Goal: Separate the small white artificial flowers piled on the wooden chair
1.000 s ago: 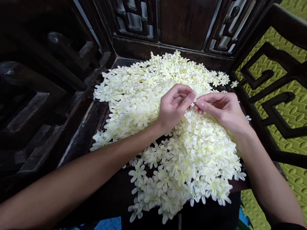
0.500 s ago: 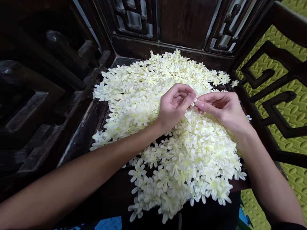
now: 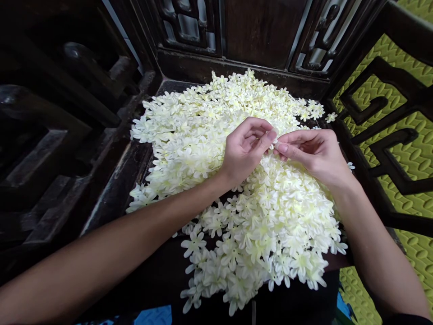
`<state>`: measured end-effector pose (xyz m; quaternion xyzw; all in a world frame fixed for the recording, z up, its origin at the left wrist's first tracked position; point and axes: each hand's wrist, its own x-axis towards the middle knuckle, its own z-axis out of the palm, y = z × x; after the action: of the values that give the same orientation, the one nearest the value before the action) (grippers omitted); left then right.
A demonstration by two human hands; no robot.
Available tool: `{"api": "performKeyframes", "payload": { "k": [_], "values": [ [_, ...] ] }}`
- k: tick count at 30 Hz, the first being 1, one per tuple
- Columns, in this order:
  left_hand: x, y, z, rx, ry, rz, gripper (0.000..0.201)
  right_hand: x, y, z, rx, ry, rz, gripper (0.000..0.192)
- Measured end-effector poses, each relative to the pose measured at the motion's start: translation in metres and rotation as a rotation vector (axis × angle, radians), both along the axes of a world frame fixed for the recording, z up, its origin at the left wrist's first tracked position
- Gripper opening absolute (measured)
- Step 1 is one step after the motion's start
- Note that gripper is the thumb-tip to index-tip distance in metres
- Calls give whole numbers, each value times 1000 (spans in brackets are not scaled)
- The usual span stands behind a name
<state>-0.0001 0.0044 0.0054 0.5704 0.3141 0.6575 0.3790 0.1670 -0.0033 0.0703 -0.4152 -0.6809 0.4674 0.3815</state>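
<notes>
A broad heap of white artificial flowers (image 3: 189,149) with pale yellow centres spreads over a dark wooden seat. Above the middle of the heap, my left hand (image 3: 248,142) pinches a small white flower (image 3: 274,136) between thumb and forefinger. From the right, my right hand (image 3: 311,151) meets it, thumb and forefinger closed at the same flower's edge. The fingertips of both hands almost touch, and they hide most of the flower. Nearer my body, more loose flowers (image 3: 233,253) lie toward the front of the seat.
Dark carved wood rises around the heap: a left armrest (image 3: 91,90), a backrest (image 3: 264,36) and a right armrest (image 3: 389,113). Yellow-green textured matting (image 3: 416,162) shows through the right side. A blue patch (image 3: 154,316) appears at the bottom edge.
</notes>
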Motion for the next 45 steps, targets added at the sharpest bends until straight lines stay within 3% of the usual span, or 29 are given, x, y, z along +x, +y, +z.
{"api": "performKeyframes", "payload": {
  "k": [17,29,38,45],
  "values": [
    [2,-1,-1,-28,-49,10,19,-1,0,0,-16,21,4,7],
    [2,-5,2,-85,-21,-88,23,0,2,0,-18,32,37,8],
    [2,-4,1,-98,43,47,27,-2,1,0,-2,28,23,3],
    [2,-1,-3,-105,10,-1,26,0,4,-5,-42,78,17,5]
  ]
}}
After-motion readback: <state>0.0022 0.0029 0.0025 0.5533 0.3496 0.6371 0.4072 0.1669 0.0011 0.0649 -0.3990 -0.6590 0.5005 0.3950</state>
